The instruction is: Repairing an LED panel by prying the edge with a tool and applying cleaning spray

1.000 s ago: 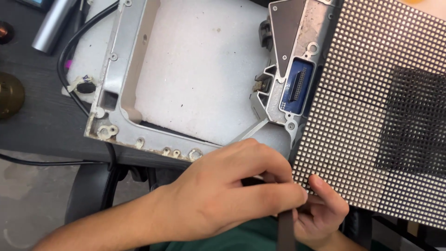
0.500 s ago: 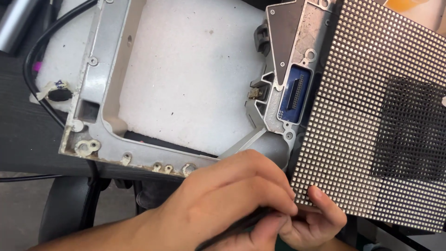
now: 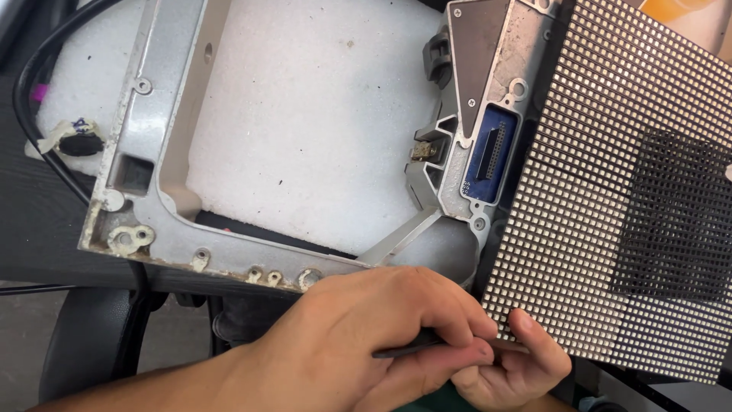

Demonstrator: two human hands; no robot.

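While the left hand (image 3: 358,347) closed its grip on a thin dark tool (image 3: 404,349), the right hand (image 3: 511,366) pinched the tool's far end, thumb braced on the LED panel's (image 3: 602,221) lower corner — apparently to steady the tip there. Panel lay on the metal frame (image 3: 175,221), frame on white foam (image 3: 305,130) over the dark surface (image 3: 38,229). Against half a second earlier: view sat closer, hands barely moved — tool more exposed.

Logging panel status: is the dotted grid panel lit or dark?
Dark. The dotted grid panel shows no glowing dots, only pale dots and one darker square patch. Whether it is powered cannot be told.
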